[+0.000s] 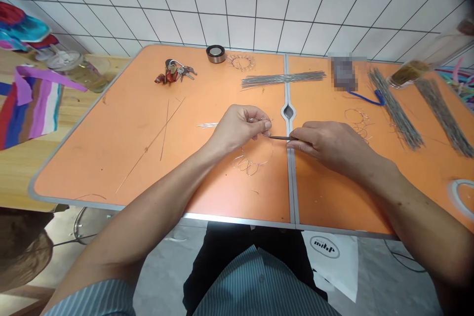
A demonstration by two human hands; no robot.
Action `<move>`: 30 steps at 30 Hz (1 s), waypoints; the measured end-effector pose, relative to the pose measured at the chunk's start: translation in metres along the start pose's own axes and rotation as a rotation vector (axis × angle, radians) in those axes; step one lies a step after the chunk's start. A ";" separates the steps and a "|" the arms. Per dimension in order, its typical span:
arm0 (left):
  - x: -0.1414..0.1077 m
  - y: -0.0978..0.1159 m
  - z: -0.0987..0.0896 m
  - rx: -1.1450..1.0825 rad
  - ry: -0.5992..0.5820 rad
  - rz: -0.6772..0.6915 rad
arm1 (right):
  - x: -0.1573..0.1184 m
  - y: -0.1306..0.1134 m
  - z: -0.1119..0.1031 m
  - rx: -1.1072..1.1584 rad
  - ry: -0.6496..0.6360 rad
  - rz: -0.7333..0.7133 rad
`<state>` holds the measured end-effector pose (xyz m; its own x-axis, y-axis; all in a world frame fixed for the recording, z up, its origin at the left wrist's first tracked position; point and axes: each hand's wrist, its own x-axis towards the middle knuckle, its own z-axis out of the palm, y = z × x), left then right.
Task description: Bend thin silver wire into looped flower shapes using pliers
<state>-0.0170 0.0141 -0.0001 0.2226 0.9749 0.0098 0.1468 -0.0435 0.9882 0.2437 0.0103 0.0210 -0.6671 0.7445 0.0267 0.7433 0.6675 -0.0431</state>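
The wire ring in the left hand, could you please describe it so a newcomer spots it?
On the orange table, find the left hand, left of the grey seam. Pinched there is the wire ring, thin, with looped wire on its near side. Unlike the wire coil beside the black roll, it is held.

The left arm [159, 207], its forearm bare, slants up and rightward from the lower left. The left hand [239, 126] is curled, thumb [262, 126] and forefinger drawn together in a pinch. The right arm [418, 207] slants up and leftward from the lower right. The right hand [324, 140] shows its back, fingers [300, 147] closed and pointing left, near the left hand but apart.
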 end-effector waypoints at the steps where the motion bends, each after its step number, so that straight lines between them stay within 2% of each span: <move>1: 0.000 0.000 0.000 0.001 0.000 0.004 | 0.001 0.000 -0.001 0.005 0.000 -0.004; 9: 0.001 -0.001 -0.001 0.038 0.002 0.048 | 0.007 0.003 -0.006 0.083 -0.057 -0.025; 18: -0.001 -0.002 0.004 0.084 0.017 0.063 | 0.015 0.001 -0.027 0.260 -0.231 0.103; 25: -0.001 -0.003 0.005 0.084 0.018 0.080 | 0.028 0.012 -0.030 0.398 -0.313 0.069; 30: -0.001 -0.006 0.007 0.066 0.000 0.078 | 0.029 0.009 -0.032 0.383 -0.347 0.131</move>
<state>-0.0117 0.0122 -0.0066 0.2362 0.9679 0.0860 0.1927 -0.1334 0.9722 0.2326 0.0377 0.0537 -0.5955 0.7315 -0.3321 0.7933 0.4701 -0.3869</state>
